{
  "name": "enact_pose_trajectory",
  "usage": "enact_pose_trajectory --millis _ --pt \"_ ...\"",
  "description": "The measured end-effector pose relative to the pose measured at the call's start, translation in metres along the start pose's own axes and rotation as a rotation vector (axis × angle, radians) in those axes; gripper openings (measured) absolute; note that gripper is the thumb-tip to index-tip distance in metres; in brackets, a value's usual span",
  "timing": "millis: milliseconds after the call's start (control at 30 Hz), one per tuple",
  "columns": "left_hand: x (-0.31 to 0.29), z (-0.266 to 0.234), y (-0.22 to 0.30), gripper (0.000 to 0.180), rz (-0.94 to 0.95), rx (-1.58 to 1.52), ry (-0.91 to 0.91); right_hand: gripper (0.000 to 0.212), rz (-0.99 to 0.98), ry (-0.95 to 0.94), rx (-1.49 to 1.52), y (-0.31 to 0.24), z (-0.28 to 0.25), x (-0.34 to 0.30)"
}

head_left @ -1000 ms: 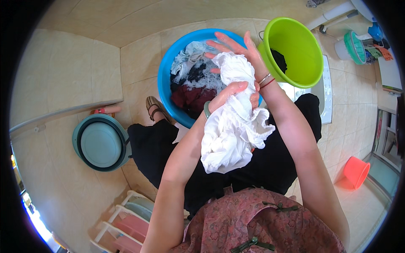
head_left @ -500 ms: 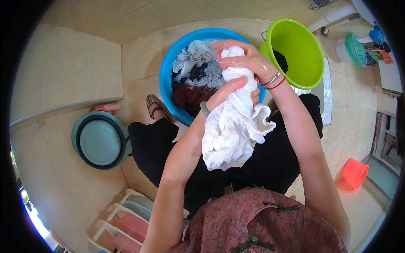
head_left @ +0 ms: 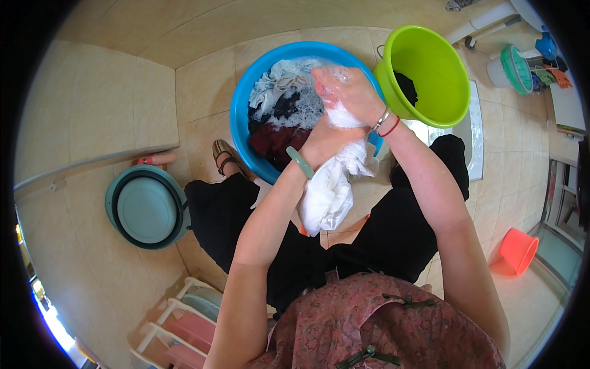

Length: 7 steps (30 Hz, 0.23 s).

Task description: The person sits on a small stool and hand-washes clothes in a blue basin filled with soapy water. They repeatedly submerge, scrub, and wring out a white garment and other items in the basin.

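Note:
A wet white cloth garment (head_left: 329, 194) is bunched up over the near right part of a blue basin (head_left: 241, 132). My right hand (head_left: 356, 95) is closed round its upper end, with suds on the knuckles. Just below, my left hand (head_left: 332, 142) grips the same garment, its fingers mostly hidden behind the cloth and the right hand. The garment's loose end hangs from my left hand toward my lap. Inside the basin lie a pale blue garment (head_left: 270, 83), a dark one (head_left: 286, 106) under foam, and a dark red one (head_left: 273, 140).
A lime green bucket (head_left: 445, 74) with a dark cloth (head_left: 405, 89) inside stands right of the basin. Teal basins (head_left: 147, 212) sit at left, near a white rack (head_left: 178, 301). An orange-red bucket (head_left: 519, 252) is at far right. Walls rise at left and behind.
My right hand has turned over and closed more tightly round the garment, and my hands are closer together. The hanging part looks narrower and more twisted.

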<state>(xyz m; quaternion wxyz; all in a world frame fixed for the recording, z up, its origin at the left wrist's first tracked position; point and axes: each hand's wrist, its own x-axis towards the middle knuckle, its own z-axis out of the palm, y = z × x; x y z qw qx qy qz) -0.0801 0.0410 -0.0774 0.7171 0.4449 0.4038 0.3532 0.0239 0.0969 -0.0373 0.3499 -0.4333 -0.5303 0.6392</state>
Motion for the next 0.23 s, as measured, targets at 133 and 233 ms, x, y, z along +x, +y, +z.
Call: enact_pose_trajectory --millis 133,233 --pt "-0.001 -0.001 -0.009 0.048 -0.045 0.066 0.027 0.037 -0.072 0.091 -0.191 0.005 0.001 -0.001" --pt "-0.003 0.000 -0.017 0.046 -0.017 0.105 0.095 0.039 -0.048 0.128 -0.308 0.005 0.003 -0.003"
